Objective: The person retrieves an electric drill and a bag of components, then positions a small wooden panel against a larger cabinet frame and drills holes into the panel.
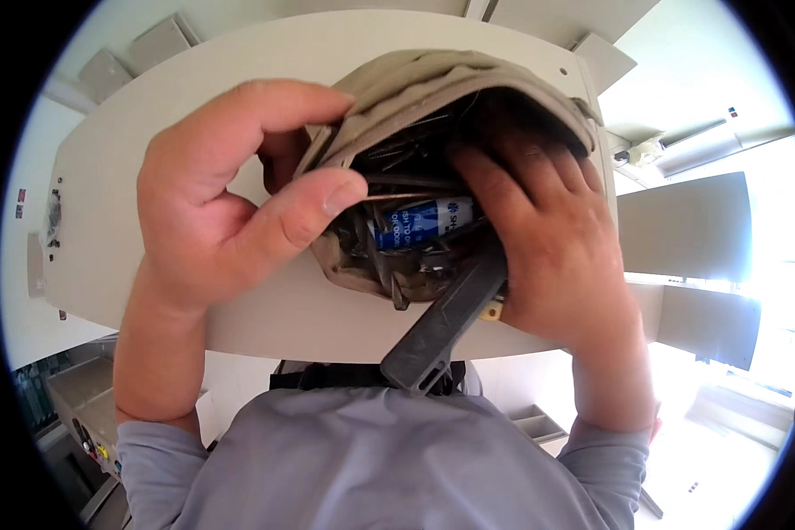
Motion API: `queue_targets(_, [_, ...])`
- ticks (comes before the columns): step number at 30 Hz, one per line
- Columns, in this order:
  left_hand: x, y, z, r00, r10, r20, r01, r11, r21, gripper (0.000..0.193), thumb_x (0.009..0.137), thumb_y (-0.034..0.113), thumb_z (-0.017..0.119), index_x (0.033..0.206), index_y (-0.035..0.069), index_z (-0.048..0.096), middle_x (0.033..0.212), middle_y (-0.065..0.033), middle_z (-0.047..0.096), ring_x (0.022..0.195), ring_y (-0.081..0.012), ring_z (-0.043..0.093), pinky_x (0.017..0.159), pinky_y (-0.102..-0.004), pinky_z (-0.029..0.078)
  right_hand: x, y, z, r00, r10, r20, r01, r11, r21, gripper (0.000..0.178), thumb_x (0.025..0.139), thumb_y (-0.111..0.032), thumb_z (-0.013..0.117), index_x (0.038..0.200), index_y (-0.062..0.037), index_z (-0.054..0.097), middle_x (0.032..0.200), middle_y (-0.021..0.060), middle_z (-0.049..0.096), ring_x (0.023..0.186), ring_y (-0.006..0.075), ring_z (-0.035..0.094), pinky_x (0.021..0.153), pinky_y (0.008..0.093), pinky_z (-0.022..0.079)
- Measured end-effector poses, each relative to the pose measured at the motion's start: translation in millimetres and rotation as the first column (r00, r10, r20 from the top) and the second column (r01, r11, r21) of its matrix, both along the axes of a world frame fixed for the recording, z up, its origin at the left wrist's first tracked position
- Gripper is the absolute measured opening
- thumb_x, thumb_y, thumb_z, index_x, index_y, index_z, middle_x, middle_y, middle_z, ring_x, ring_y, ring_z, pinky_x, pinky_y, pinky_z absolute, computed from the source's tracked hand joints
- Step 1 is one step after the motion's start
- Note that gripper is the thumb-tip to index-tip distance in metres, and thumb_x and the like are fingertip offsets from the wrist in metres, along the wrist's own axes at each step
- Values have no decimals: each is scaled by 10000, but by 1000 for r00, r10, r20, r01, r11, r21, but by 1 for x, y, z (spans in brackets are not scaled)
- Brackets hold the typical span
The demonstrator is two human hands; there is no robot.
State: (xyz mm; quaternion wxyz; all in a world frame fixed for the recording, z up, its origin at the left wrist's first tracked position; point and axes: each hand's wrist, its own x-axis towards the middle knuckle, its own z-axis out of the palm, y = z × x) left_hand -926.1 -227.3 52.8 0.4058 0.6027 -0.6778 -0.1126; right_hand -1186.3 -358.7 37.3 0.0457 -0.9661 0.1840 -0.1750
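A khaki fabric tool bag (pixel 415 84) lies on its side on the white board, its zipped mouth wide towards me. My left hand (pixel 216 199) is closed on the left edge of that mouth, thumb along the front and fingers behind. Into the bag's right side reaches my right hand (pixel 552 234); its fingers are stretched and apart, their tips lost in shadow. A dark grey tool handle (pixel 446 327) juts out towards my body beside the right palm. Inside the bag sit a blue and white package (pixel 420 225) and several dark metal tools, including a drill bit (pixel 384 261).
The bag's support is a large white board (pixel 97 203) with small dark hardware near its left edge. Pale panels (pixel 685 225) stand to the right. At lower left is an open drawer-like box (pixel 84 389). A yellow piece (pixel 492 311) shows below my right hand.
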Motion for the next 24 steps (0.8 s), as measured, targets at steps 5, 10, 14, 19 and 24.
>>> queue_targets(5, [-3,-2,-3,998,-34,-46,32,999,-34,445,912,260,824,1187,-67,699,1026,-80,708,811,-117,561,722,-250,455,3,2,4,993,-61,-102,70,994,86,848,693,-292,840,1465,-61,574,1472,233,560,1279,458,578,1109,541,441])
queue_targets(10, [-2,-12,-9,998,-67,-9,63,973,-222,329,870,148,863,1122,-12,723,764,-12,623,616,-78,524,577,-225,411,4,-7,3,995,44,-92,-28,985,173,798,670,-250,841,1414,-74,615,1387,201,638,1281,452,595,1087,533,486])
queue_targets(14, [-2,-13,-10,998,-48,-41,38,975,-220,307,886,153,843,1113,-14,720,759,-10,612,630,-79,527,593,-226,412,-5,-15,-12,957,282,64,-288,952,102,598,648,-169,829,1231,-82,725,1311,181,693,1285,443,625,1020,510,555])
queue_targets(19, [0,-12,-11,999,-30,-40,20,972,-234,303,889,153,839,1112,-14,721,763,-6,609,640,-77,523,596,-224,410,-2,-12,-12,949,291,121,-299,953,56,467,647,-131,821,1106,-86,755,1296,177,703,1264,439,657,976,485,589])
queue_targets(24, [-1,-4,-2,999,18,-45,-22,996,-91,375,922,219,816,1164,-45,702,934,-41,668,768,-102,549,710,-240,442,-4,-12,-16,940,321,120,-323,946,2,449,659,-161,816,1093,-104,716,1356,156,673,1258,400,658,908,459,608])
